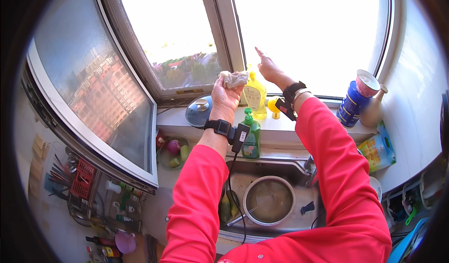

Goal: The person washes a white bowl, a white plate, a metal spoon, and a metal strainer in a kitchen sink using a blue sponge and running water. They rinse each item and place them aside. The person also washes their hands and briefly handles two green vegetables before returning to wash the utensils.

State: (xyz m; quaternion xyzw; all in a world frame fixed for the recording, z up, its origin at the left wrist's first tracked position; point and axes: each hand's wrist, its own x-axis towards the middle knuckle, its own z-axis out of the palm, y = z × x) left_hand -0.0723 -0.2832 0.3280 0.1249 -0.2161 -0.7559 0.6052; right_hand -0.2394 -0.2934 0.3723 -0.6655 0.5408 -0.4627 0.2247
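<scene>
My left hand (223, 94) grips a crumpled pale cloth (235, 79) in front of the window frame (227, 34), beside a tall yellow bottle (254, 99). My right hand (268, 65) is raised before the bright right window pane (311, 29), its fingers stretched out and holding nothing; whether they touch the glass I cannot tell. On the sill (280, 131) below stand a green pump bottle (250, 139), a small yellow object (274, 105) and a glass lid (195, 113). Both wrists wear black straps with devices attached.
An open window sash (93, 99) fills the left. Below, the steel sink (304, 223) holds a pot of water (269, 200) and squash (225, 207). A pink bowl (367, 80) tops a blue canister (350, 105) beside a beige jar (374, 108). A red utensil rack (83, 179) and several bottles sit lower left.
</scene>
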